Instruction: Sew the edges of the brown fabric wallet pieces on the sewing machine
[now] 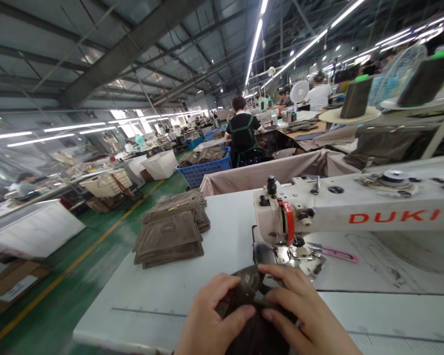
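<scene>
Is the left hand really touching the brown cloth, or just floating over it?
Touching. The head view shows it: the left hand grasps the brown cloth, with its thumb lying against it.

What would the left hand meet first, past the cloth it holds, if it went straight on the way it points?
Most likely the right hand, just across the brown cloth from the left hand; exact depth is unclear here.

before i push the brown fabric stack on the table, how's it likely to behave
The brown fabric stack would probably slide apart in layers, since its edges lie uneven and nothing visible binds them. Each piece is likely floppy: similar-looking cloth bends between the left hand and right hand. Rolling seems unlikely, as the pile lies flat.
</scene>
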Motion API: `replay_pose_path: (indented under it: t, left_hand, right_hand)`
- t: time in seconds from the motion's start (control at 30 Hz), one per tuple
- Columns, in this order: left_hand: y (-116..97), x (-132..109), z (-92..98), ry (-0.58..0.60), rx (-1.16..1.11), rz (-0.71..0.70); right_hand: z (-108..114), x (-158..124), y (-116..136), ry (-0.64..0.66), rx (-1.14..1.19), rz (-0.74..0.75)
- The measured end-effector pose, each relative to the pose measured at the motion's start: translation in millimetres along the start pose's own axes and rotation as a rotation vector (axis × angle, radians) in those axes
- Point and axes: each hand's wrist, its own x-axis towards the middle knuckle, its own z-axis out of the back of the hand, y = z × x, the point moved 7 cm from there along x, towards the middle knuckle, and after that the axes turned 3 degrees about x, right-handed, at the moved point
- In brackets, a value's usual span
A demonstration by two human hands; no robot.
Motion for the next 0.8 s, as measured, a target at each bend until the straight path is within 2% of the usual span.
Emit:
replay_pose_path:
  t: [0.1,0.2,0.27,0.37,0.67,0.73,0.8]
  left_hand:
    - [-2,-4,-1.1,-0.01,-0.086,0.026]
    - [-1,-8,-7.0,0.036,-0.407,0.104]
    - [-3,-10,-8.0,0.029,-0.587,0.137]
    - [-6,-11,-8.8,0.011,-0.725,0.165]
    - [6,-13,-19.3,0.032,-0.81,0.256]
    - [4,-12,-18.1,0.11,-0.785,0.257]
    - [-2,-10,-15.8,0.251,-0.724,0.269]
  right_hand:
    - [11,3,16,0.047,-0.013,0.053]
    - [22,5,25,0.057,0.04,0.06]
    - [30,5,28,0.031,0.079,0.047]
    - [39,5,28,-0.026,0.097,0.0]
    - [33,4,23,0.012,0.086,-0.108]
    - [34,4,23,0.024,0.067,-0.132]
    - [30,3,29,0.119,0.108,-0.081]
